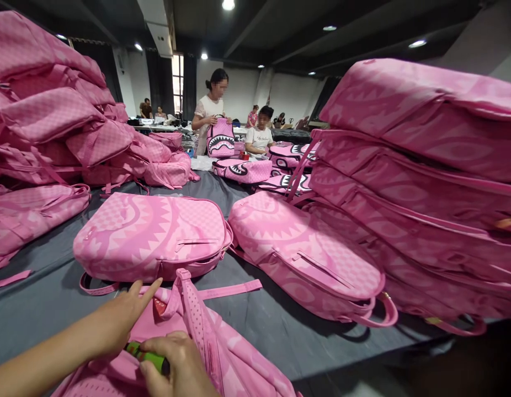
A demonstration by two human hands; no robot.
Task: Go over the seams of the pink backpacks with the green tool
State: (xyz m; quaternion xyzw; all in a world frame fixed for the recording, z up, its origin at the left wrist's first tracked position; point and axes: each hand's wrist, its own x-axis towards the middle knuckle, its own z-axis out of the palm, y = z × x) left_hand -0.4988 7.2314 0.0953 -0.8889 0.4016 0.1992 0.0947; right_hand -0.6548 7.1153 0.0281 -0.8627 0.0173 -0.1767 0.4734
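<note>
A pink backpack [239,350] with perforated straps lies in front of me at the table's near edge. My left hand [122,311] rests at its upper left part, fingers stretched out toward the backpack behind. A red label [159,306] shows near those fingertips. Wrapped in my right hand [179,358] is a small green tool [154,359] with a dark end; its tip is partly hidden, and I cannot tell its exact kind. Just beyond my hands another pink backpack [156,237] with a shark-mouth pattern lies flat.
To the right lies a further backpack [297,248], beside a tall stack of pink backpacks [404,165]. A heap of pink backpacks [52,116] fills the left. Across the grey-covered table [276,336], a standing person [209,107] holds a backpack; a seated person [259,135] is beside them.
</note>
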